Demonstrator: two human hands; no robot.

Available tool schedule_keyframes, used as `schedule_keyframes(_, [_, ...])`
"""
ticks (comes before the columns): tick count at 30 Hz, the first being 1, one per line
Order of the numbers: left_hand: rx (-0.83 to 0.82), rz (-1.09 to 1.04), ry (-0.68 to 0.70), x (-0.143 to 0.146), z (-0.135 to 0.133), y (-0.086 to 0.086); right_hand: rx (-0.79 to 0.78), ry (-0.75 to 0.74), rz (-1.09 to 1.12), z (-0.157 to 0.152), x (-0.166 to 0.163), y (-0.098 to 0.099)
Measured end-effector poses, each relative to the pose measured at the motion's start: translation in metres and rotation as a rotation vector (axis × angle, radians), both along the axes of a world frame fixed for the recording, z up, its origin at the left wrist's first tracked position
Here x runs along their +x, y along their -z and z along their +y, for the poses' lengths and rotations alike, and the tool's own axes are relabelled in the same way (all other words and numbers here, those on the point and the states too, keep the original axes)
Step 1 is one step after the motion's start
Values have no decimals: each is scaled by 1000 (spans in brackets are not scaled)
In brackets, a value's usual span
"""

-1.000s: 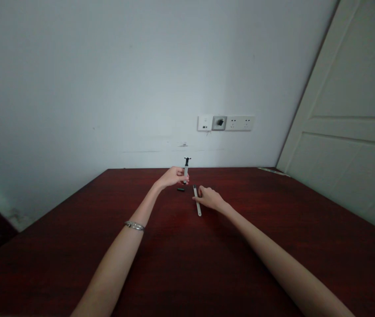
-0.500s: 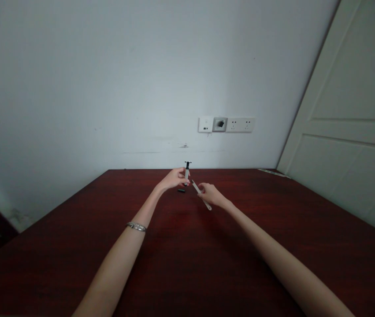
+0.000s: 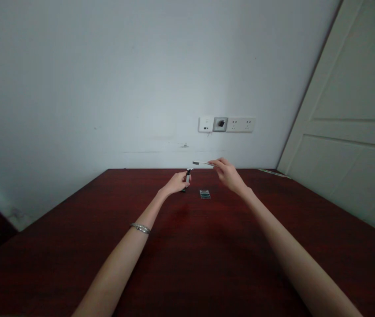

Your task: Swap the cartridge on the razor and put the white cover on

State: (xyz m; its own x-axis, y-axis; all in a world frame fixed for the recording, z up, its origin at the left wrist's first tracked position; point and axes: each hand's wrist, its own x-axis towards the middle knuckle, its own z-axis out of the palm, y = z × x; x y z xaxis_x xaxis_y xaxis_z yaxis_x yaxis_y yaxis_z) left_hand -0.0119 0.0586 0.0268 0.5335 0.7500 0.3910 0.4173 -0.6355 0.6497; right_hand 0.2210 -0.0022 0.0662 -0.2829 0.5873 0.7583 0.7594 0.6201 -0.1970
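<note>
My left hand (image 3: 176,182) is closed around the pale handle of a T-shaped razor (image 3: 187,178). The razor stands nearly upright, its dark neck and crosswise head on top. My right hand (image 3: 228,174) pinches a slim pale brush (image 3: 203,163) that looks like a toothbrush. The brush lies almost level, its dark bristle end pointing left, slightly above and right of the razor head; a gap seems to separate them. Below my left hand, a small dark piece (image 3: 183,190) rests on the table, partly hidden. A small clear flat case (image 3: 205,194) lies between and below both hands.
A dark red wooden table (image 3: 187,264) spreads out under both arms and meets a pale wall (image 3: 108,88) at the back. Sockets (image 3: 240,124) are set in the wall above the table. On the right stands a panelled door (image 3: 352,114).
My right hand has risen and moved right, turning the brush from a downward slant to nearly level. The clear case now shows. My left hand has lowered slightly with the razor.
</note>
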Motion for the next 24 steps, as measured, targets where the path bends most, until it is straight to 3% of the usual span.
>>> schedule_keyframes(6, [-103, -13, 67, 6, -8, -1, 132, -7, -156, 4, -1, 6])
schedule_keyframes(11, [-194, -30, 112, 5, -15, -4, 200, 5, -82, 10, 9, 13])
schedule_keyframes(17, [-133, -17, 101, 11, -14, -8, 274, -51, -65, 8, -8, 17])
schedule_keyframes(24, [-76, 14, 104, 5, -8, -2, 334, 14, 17, 16, 7, 27])
